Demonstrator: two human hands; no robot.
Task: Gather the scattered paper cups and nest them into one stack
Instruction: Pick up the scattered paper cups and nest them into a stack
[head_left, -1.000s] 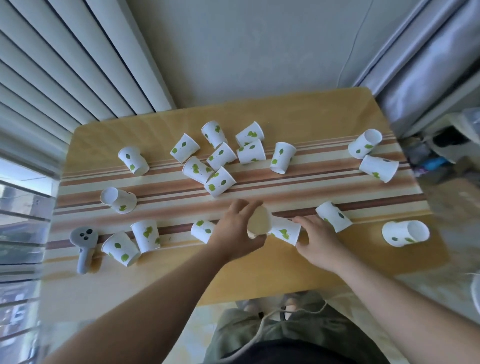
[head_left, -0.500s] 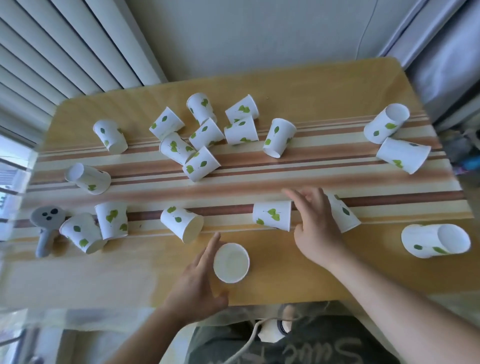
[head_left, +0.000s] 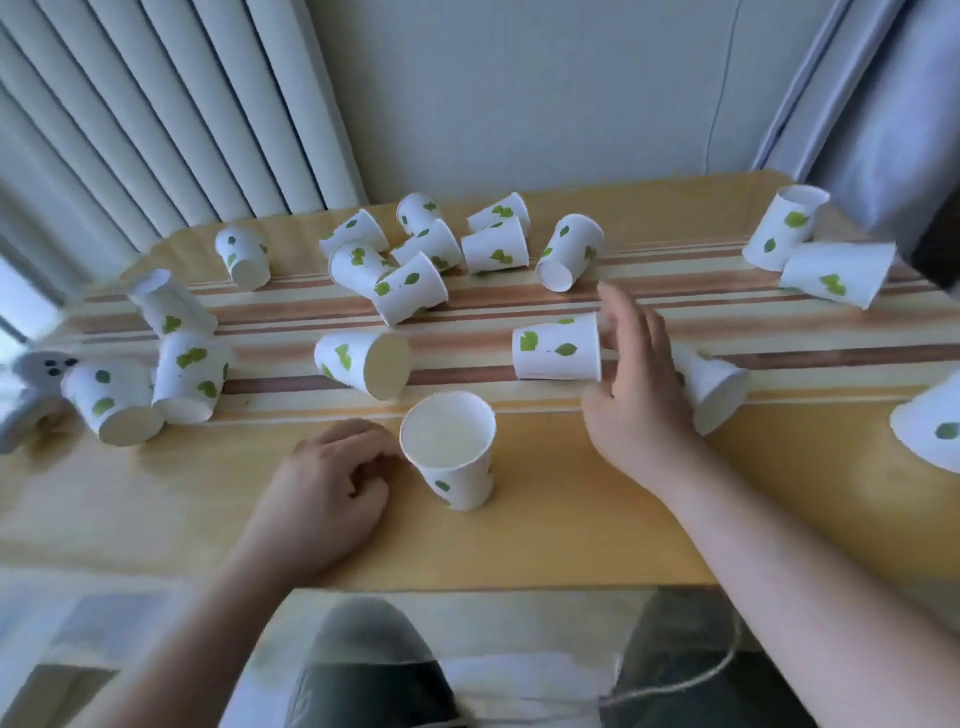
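Paper cups lie scattered over the striped tabletop (head_left: 519, 530), nearly all tipped on their sides; only 1, the upright cup (head_left: 449, 449), stands mouth-up near the front edge, probably set there as the base that the others will nest into. They are small white cups printed with green leaf shapes, tapering toward the base, plain white inside. The left hand (head_left: 324, 493) rests on the table just beside the upright cup with fingers curled and holding nothing, likely ready to steady it. The right hand (head_left: 636, 395), fingers extended and spread, reaches to the rim end of a lying cup (head_left: 557, 347), seemingly the next pick; whether the fingertips touch it I cannot tell. Another fallen cup (head_left: 714, 387) lies behind that hand.
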